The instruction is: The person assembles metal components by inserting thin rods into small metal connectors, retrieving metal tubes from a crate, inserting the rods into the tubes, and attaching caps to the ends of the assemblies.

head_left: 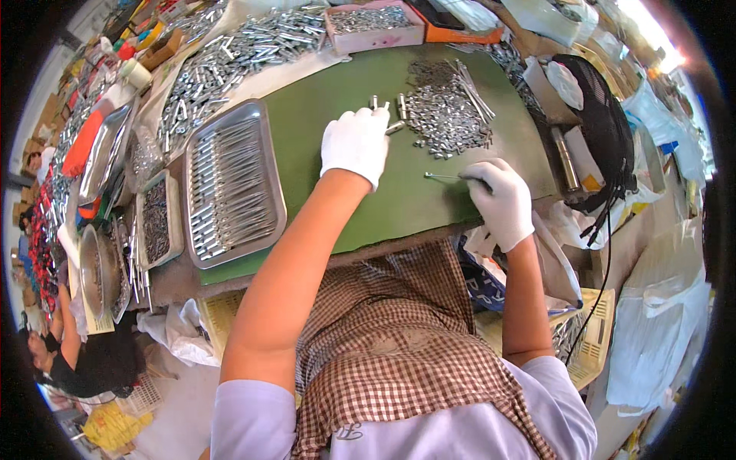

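We're at a green work mat (368, 153) on a crowded bench; it runs from our lap out to the far clutter. Left on the mat: a steel tray (230, 184) packed with rows of thin metal pins, with a smaller tray of dark small parts (157, 218) just left of it. Far left: a big heap of metal sleeves (238, 54) on white sheet. Far centre: a pink box (376, 27) of the same stock. Right of centre on the mat: a loose pile of small metal parts (445, 115) with long rods lying on it.

Our left hand (355, 142), white glove, fingers curled around short metal cylinders (387, 111) at the pile's near-left edge. Our right hand (502, 199), white glove, pinches a thin metal rod (441, 177) that points left, just near of the pile.

Open mat: the strip between the tray and our hands, and the near edge by our lap. A black fan (606, 130) blocks the right edge. Another person (69, 353) sits near left, past the bench corner.
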`<state>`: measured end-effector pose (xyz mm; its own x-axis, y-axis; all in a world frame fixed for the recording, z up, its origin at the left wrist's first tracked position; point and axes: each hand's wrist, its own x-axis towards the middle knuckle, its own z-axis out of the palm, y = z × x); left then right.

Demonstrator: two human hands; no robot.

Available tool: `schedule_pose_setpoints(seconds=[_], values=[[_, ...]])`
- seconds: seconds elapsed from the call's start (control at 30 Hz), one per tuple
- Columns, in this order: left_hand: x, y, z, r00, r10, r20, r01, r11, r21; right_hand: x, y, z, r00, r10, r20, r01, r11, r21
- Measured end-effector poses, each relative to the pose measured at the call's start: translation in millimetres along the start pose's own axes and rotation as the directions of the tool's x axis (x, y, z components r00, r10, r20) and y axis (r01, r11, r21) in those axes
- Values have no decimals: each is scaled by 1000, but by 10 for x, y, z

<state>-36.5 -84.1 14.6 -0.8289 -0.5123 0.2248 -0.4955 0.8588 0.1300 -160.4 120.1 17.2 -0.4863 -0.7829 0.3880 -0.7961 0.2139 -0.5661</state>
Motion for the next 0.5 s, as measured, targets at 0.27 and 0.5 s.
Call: schedule_pose_setpoints(seconds=[0.27, 0.5], values=[[-582, 197, -197, 996, 79, 44, -60, 944, -324, -98, 150, -53, 997, -32, 72, 38, 997, -73], [-796, 446, -47, 997, 33, -70, -58, 915, -399, -22, 182, -106, 982, -142, 124, 157, 980, -123]])
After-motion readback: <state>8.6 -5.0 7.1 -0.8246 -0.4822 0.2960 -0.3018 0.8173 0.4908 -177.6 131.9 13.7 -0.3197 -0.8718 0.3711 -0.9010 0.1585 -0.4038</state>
